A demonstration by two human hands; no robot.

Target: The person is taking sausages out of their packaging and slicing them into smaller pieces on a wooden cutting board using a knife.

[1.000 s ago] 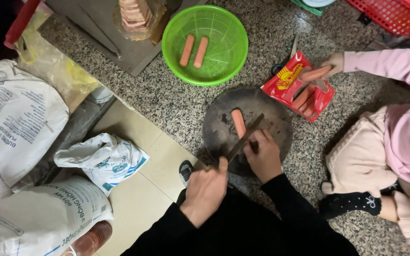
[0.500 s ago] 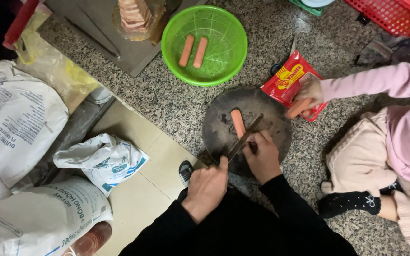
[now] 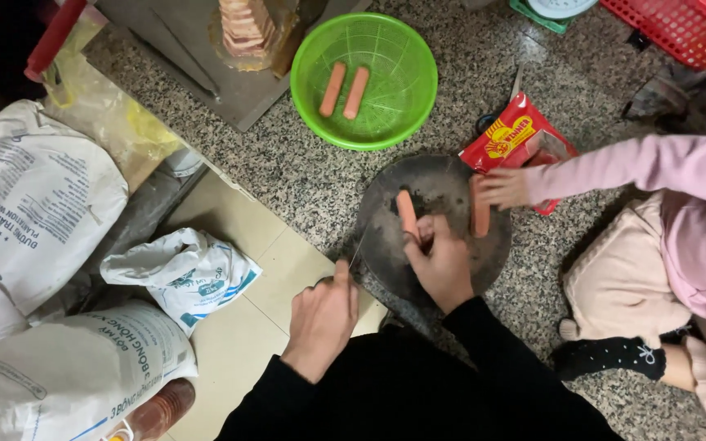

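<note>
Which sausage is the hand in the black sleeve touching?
The sausage on the left of the round dark board, under the right hand. Two others lie in the green bowl; another is held by the pink-sleeved hand.

knife point(image 3: 359, 245): now off the board, edge-on at its left rim | other person's hand point(image 3: 502, 188): moves from packet to board point(image 3: 443, 269), laying a second sausage point(image 3: 480, 214)

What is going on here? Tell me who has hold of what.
A person in black sleeves sits over a round dark cutting board. Their right hand touches a sausage on the board; their left hand grips a thin knife. A second person's hand, in a pink sleeve, sets another sausage on the board. Two more lie in the green basket, beside a red packet.
</note>
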